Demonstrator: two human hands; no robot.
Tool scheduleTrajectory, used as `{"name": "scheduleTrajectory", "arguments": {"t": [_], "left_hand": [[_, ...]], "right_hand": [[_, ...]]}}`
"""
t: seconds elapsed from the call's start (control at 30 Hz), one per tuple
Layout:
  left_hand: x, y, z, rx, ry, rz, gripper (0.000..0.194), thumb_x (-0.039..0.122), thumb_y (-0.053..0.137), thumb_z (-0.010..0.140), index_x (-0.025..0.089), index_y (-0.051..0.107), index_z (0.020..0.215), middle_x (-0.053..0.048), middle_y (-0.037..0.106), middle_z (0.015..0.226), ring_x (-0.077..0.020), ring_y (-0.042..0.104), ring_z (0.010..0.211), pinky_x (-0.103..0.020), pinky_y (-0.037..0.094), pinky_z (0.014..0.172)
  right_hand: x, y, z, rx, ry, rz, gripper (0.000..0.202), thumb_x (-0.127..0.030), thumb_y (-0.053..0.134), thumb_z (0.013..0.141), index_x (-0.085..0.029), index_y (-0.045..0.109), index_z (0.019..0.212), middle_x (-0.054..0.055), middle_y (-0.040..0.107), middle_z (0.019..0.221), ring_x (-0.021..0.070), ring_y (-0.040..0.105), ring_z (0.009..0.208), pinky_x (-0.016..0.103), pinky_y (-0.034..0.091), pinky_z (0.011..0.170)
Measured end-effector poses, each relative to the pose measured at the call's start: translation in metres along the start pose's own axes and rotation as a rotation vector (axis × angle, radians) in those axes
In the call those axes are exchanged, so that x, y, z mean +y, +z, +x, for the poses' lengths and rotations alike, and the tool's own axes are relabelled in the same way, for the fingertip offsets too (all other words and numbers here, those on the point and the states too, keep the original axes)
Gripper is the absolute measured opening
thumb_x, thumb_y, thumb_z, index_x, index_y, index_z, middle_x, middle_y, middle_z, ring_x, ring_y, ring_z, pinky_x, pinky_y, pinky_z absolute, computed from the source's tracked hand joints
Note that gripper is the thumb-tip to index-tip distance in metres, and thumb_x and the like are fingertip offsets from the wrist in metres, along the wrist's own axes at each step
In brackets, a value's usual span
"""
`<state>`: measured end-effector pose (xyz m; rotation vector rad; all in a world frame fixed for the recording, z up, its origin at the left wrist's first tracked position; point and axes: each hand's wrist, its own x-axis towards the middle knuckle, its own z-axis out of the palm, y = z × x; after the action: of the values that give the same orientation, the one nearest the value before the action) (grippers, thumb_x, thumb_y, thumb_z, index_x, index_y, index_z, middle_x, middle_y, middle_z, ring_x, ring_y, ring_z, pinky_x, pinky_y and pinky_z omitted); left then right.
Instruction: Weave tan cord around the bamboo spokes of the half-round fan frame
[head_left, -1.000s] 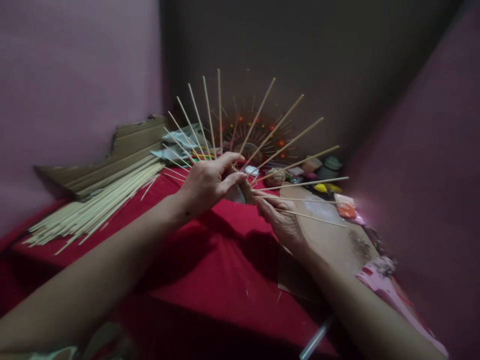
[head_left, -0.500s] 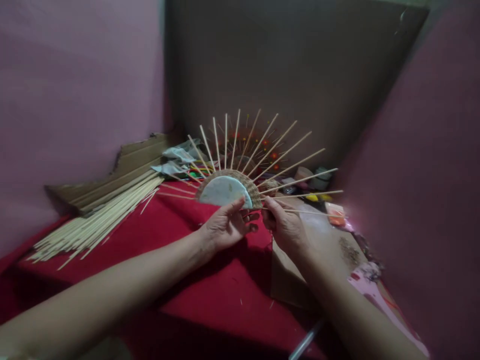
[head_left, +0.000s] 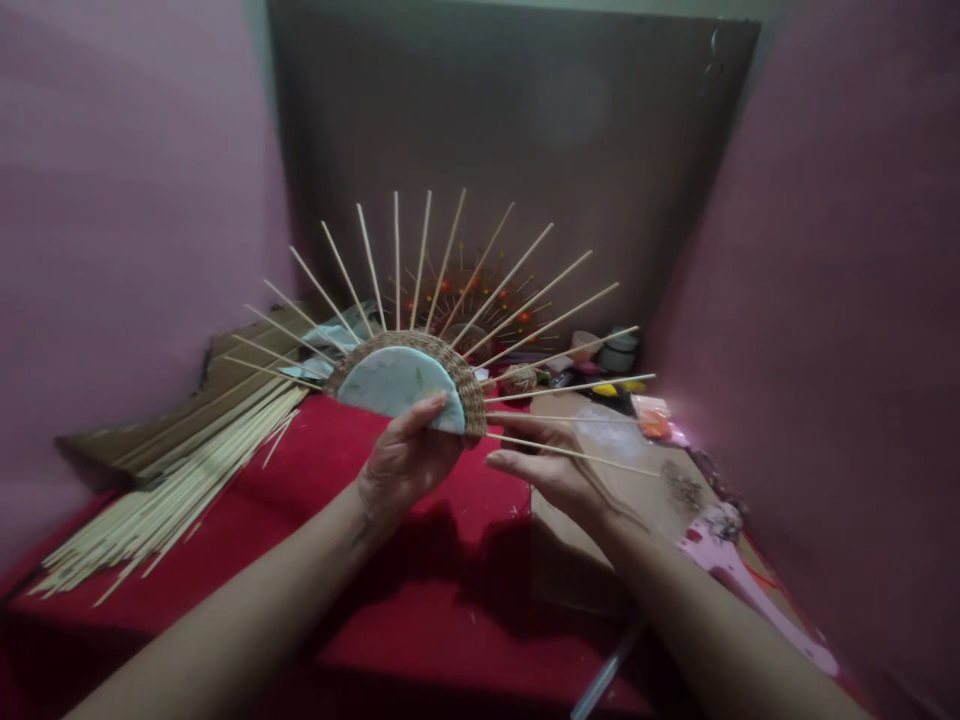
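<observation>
My left hand (head_left: 409,455) grips a half-round piece (head_left: 390,378) near its lower right corner, thumb on the pale face and fingers behind. The piece has a light blue-white centre and a woven, straw-coloured rim (head_left: 470,400). Thin wooden sticks (head_left: 506,277) fan out from that rim like rays, several of them, all round the curve. At the right end, my right hand (head_left: 551,460) is beside the lowest sticks, fingers apart, thumb below the bottom stick and the other fingers partly behind. It seems to hold nothing.
Loose pale sticks (head_left: 180,490) lie bundled on the red cloth (head_left: 330,450) at left, beside bent cardboard (head_left: 225,390). A decorated sunburst piece (head_left: 517,315) stands behind. To the right are a brown board (head_left: 577,540), an orange packet (head_left: 651,415) and a pink tool (head_left: 742,580), possibly a glue gun.
The half-round piece has moved left and nearer with my left hand, which now grasps it firmly. My right hand has loosened from the sticks at the right end and spread its fingers.
</observation>
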<state>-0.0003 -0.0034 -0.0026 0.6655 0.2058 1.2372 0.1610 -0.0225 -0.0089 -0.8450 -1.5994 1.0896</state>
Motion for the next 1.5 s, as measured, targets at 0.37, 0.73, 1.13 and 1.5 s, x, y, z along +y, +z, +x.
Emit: {"name": "scheduleTrajectory", "arguments": {"t": [0.37, 0.73, 1.13, 1.5], "left_hand": [[0.007, 0.000, -0.003, 0.019, -0.003, -0.037, 0.015, 0.007, 0.051, 0.078, 0.012, 0.065, 0.083, -0.008, 0.069, 0.087, -0.0173, 0.064, 0.075, -0.030, 0.053, 0.065], [0.015, -0.009, 0.003, 0.174, 0.042, -0.045, 0.016, 0.006, 0.049, 0.080, 0.014, 0.062, 0.084, -0.006, 0.068, 0.082, -0.0164, 0.062, 0.070, -0.031, 0.051, 0.059], [0.023, -0.011, 0.007, 0.236, 0.076, -0.029, 0.015, 0.004, 0.050, 0.077, 0.014, 0.059, 0.084, -0.004, 0.067, 0.081, -0.0154, 0.061, 0.067, -0.029, 0.049, 0.058], [0.029, -0.015, 0.010, 0.220, 0.096, 0.007, 0.020, 0.004, 0.045, 0.081, 0.014, 0.061, 0.088, -0.007, 0.067, 0.082, -0.0163, 0.062, 0.070, -0.028, 0.051, 0.059]], "right_hand": [[0.005, -0.004, 0.004, 0.117, 0.140, -0.032, 0.023, -0.036, 0.061, 0.074, -0.019, 0.071, 0.087, -0.003, 0.056, 0.062, 0.0083, 0.041, 0.055, 0.023, 0.030, 0.052], [0.007, -0.056, 0.018, 0.252, 0.060, 0.273, 0.016, -0.028, 0.074, 0.059, -0.016, 0.064, 0.060, -0.006, 0.043, 0.046, 0.0044, 0.030, 0.043, 0.022, 0.017, 0.043], [-0.004, -0.077, 0.014, 0.282, -0.048, 0.389, 0.013, -0.026, 0.071, 0.059, -0.018, 0.061, 0.057, -0.004, 0.044, 0.050, 0.0044, 0.029, 0.042, 0.023, 0.017, 0.043], [0.003, -0.082, 0.017, 0.259, -0.088, 0.360, 0.012, -0.023, 0.071, 0.062, -0.017, 0.061, 0.057, -0.005, 0.040, 0.046, 0.0041, 0.029, 0.042, 0.023, 0.016, 0.043]]}}
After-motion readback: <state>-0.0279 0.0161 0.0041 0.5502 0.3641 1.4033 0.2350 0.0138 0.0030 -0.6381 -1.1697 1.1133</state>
